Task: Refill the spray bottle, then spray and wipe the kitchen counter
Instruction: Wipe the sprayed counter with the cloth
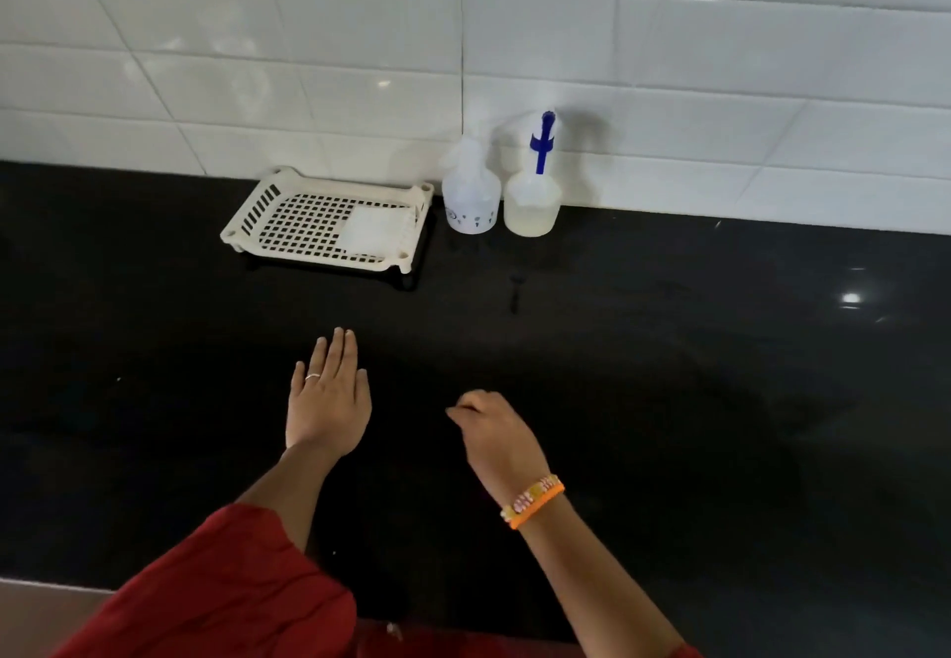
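- We see a glossy black counter (669, 349) under a wall of white tiles (257, 40) with thin grey grout lines.
- Our perforated tray (288, 225) is cream, its grid of square holes showing dark; a white cloth (370, 233) lies in it.
- One spray bottle (471, 199) is translucent white with small dark printed marks.
- The other bottle (531, 207) is cloudy white with a blue trigger (543, 140).
- Our left sleeve (231, 585) is dark red.
- On our right wrist sits an orange and pale patterned bracelet (532, 500).
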`<state>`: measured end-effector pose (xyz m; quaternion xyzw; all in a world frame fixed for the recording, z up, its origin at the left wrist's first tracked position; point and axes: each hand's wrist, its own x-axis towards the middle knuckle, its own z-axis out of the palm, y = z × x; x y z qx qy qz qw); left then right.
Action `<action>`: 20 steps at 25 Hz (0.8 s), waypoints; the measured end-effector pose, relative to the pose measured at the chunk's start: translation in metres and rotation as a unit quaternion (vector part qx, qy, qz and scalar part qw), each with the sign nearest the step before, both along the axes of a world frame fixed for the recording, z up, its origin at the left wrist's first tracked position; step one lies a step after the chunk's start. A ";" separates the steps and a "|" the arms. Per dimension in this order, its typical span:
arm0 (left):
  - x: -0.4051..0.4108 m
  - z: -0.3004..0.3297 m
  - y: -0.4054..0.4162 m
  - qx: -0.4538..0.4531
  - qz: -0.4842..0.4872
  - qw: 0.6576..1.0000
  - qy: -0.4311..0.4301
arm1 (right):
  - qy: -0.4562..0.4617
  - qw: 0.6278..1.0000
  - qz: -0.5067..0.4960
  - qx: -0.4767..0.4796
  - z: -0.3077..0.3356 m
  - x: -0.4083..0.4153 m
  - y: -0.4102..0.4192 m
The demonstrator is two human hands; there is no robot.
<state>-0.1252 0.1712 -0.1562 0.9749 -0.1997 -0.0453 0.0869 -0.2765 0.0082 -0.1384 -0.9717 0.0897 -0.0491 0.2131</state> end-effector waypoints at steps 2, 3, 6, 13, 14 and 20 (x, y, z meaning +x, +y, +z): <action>0.004 0.002 -0.002 0.012 0.001 1.000 0.005 | -0.017 0.998 -0.061 -0.029 0.002 -0.027 -0.013; 0.004 0.003 -0.002 0.017 0.001 1.000 0.007 | -0.031 0.992 -0.114 -0.039 0.004 -0.040 -0.018; 0.001 0.000 -0.001 0.021 -0.013 1.000 0.016 | -0.043 0.988 -0.143 -0.040 0.012 -0.042 0.019; 0.019 0.011 -0.001 0.030 -0.052 0.985 0.164 | 0.065 0.969 0.223 0.086 0.013 -0.032 0.137; 0.020 0.012 -0.001 0.027 -0.057 0.983 0.170 | 0.052 0.966 0.241 0.074 0.013 -0.039 0.125; 0.021 0.016 0.000 0.013 -0.067 0.981 0.181 | -0.038 0.975 -0.215 -0.043 0.020 -0.092 -0.028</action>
